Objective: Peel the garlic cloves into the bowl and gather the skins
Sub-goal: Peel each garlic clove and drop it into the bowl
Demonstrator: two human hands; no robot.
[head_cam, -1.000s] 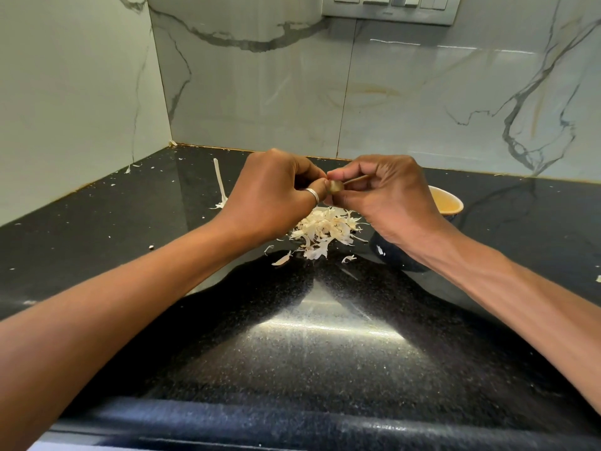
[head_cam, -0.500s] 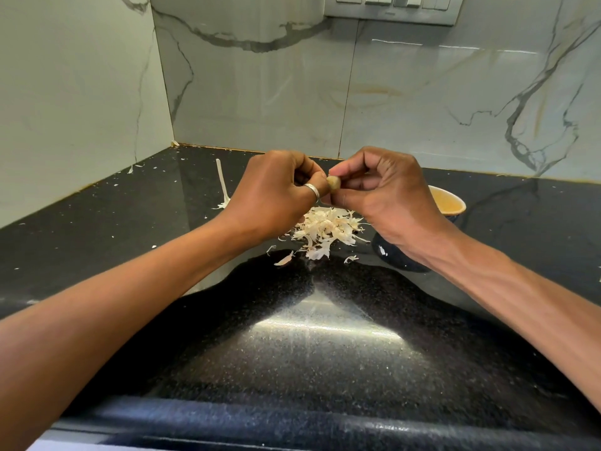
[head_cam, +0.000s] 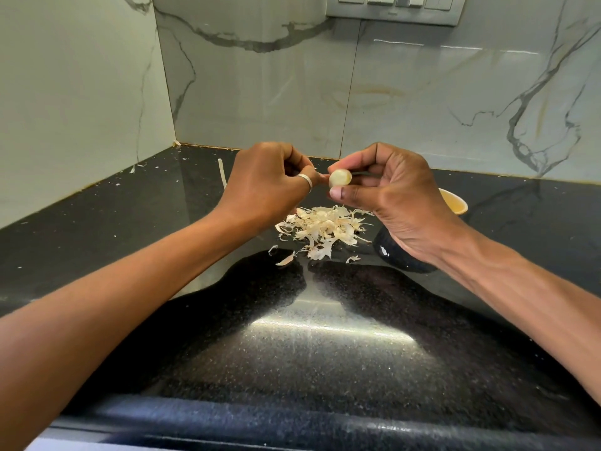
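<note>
My right hand (head_cam: 400, 203) pinches a pale, peeled-looking garlic clove (head_cam: 340, 179) between thumb and fingers, above the counter. A thin dark sliver pokes out behind the clove; I cannot tell what it is. My left hand (head_cam: 270, 183), with a ring on one finger, is curled just left of the clove, its fingertips a small gap from it, and nothing shows in its grip. Below both hands lies a pile of papery garlic skins (head_cam: 322, 229). A dark bowl with a yellow inside (head_cam: 455, 205) stands behind my right wrist, mostly hidden.
The black speckled counter (head_cam: 312, 353) runs into a corner of marble-look walls. A long pale strip of skin (head_cam: 222, 172) lies at the back left, with small flecks scattered along the left wall. A switch panel (head_cam: 393, 8) sits high on the back wall.
The hands were together working on the clove. Now my right hand has drawn it slightly right and turned it, so its pale end shows. My left hand has come off it.
</note>
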